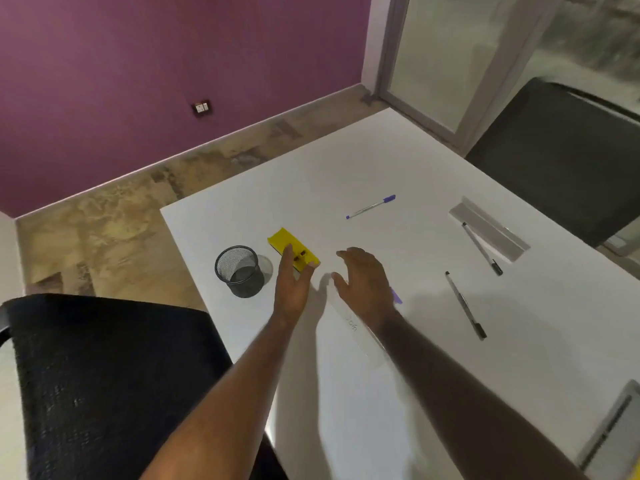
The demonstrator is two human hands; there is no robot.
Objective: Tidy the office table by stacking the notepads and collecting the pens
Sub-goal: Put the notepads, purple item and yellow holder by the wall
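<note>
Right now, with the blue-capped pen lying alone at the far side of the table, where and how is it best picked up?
Probably at mid-barrel, pinched from above across its width. The blue-capped pen lies flat on the white table, angled, cap end far-right, with bare surface all around, so nothing blocks a top-down pinch. The right hand, open and empty, seems the nearer one.
</note>
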